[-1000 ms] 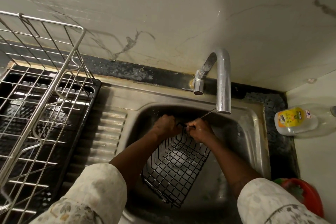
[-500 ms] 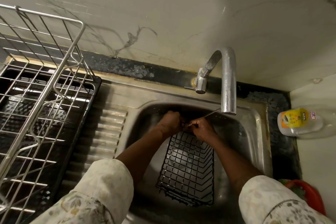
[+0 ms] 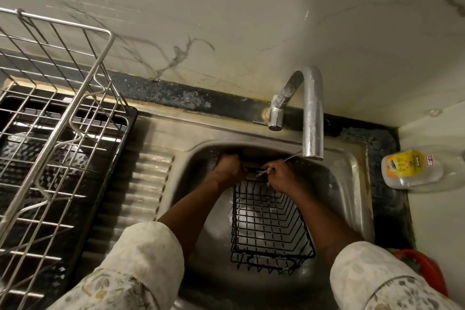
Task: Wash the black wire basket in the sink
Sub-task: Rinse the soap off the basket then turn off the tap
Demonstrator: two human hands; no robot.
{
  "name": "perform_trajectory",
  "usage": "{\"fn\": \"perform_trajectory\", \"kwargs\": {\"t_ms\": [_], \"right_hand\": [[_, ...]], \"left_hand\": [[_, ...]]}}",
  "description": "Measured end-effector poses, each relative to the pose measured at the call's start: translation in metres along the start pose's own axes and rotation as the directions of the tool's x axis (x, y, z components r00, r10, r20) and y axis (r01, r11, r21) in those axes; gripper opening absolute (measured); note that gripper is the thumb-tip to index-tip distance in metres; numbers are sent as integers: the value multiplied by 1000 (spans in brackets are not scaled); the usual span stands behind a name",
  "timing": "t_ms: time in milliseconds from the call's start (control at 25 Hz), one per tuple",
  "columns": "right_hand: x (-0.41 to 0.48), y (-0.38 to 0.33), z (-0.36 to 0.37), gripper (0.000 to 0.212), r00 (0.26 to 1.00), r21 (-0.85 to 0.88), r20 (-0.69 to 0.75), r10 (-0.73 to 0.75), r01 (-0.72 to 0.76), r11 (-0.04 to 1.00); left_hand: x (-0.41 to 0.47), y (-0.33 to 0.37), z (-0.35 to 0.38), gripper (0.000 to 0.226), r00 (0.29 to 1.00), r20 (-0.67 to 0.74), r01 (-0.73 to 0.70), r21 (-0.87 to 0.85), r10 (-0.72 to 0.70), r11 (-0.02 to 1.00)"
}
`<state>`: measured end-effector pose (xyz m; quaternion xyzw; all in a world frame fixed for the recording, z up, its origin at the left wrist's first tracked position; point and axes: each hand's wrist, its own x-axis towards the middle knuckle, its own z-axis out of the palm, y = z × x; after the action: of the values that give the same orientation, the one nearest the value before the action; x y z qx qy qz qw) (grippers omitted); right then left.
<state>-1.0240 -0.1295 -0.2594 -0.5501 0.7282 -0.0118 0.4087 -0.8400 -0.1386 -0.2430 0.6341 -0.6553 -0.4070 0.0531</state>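
Observation:
The black wire basket (image 3: 270, 224) lies in the steel sink (image 3: 352, 184), its long side running from the back wall toward me. My left hand (image 3: 227, 167) grips the basket's far rim on the left. At the same rim, my right hand (image 3: 280, 175) is closed around the wire, just right of the other hand. A thin stream of water slants from the tap (image 3: 312, 113) down toward my right hand. Both sleeves are cream with a leaf print.
A steel dish rack (image 3: 52, 118) over a black tray stands on the ribbed drainboard (image 3: 136, 196) to the left. On the right counter lies a clear bottle with a yellow label (image 3: 412, 168). A red-orange plastic item (image 3: 425, 267) sits at the lower right.
The basket has swung from slanting down-left to lying straight along the sink. Both hands stayed at its far rim, and the view shifted slightly.

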Motion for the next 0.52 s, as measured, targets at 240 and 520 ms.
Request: {"fn": "perform_trajectory", "kwargs": {"t_ms": [240,520], "right_hand": [[1,0,-1,27,999,13,-27,28,-28,1000],[0,0,6,23,998,31,-68,-4,7,999]], "left_hand": [[3,-3,0,24,999,24,35,34,-35,999],[2,-30,-9,24,991,77,97,119,-106,988]]}}
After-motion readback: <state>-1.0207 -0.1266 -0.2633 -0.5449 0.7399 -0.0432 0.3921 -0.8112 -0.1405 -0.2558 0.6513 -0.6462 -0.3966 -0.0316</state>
